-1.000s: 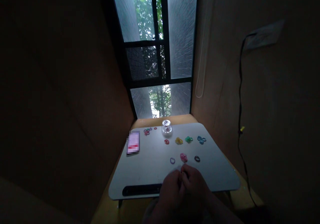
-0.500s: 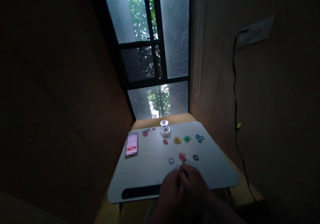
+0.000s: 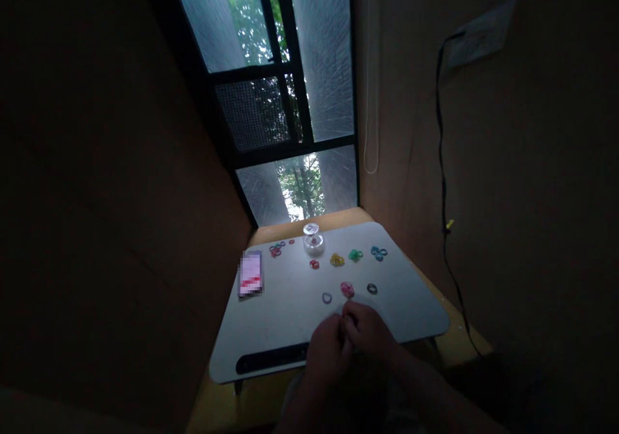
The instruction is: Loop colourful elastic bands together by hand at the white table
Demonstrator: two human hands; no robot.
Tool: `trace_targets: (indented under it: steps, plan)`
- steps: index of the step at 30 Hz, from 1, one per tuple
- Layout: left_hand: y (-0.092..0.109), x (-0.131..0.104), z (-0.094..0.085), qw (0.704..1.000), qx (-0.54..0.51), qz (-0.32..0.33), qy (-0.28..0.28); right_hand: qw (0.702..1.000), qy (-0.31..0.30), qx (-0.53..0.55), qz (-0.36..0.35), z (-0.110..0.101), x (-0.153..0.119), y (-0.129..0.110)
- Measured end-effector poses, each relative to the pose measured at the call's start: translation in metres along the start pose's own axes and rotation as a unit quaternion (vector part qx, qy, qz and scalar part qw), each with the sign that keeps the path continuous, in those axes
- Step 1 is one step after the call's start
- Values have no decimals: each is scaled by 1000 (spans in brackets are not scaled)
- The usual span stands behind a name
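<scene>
Holding my left hand (image 3: 330, 344) and right hand (image 3: 367, 327) together, fingers (image 3: 352, 308) bunched, can't tell if anything's pinched tbh. Pink band pile (image 3: 347, 289) sits just past them at 12 o'clock, nearer my right, no clear long axis.

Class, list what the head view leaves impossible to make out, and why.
Head view:
Anything inside the left hand and right hand: hidden by the hands themselves.
Pink pile: count, too small and overlapping.
Pixelated rectangle: details, blurred.
Window: top, cut off by upper edge.
</scene>
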State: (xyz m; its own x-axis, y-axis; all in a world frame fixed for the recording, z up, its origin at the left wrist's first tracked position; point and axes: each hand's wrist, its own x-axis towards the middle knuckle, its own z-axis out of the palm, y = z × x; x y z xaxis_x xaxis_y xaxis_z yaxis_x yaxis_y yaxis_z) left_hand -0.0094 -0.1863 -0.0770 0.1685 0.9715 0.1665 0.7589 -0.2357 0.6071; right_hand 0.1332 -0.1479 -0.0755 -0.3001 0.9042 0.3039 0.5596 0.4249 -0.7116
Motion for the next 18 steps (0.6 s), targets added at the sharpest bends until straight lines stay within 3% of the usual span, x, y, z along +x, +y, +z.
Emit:
trace_targets:
  steps: [18]
  plan:
    - [3, 3, -4, 1000, -4, -6, -13, 1000, -20, 9, 10, -5, 2, -5]
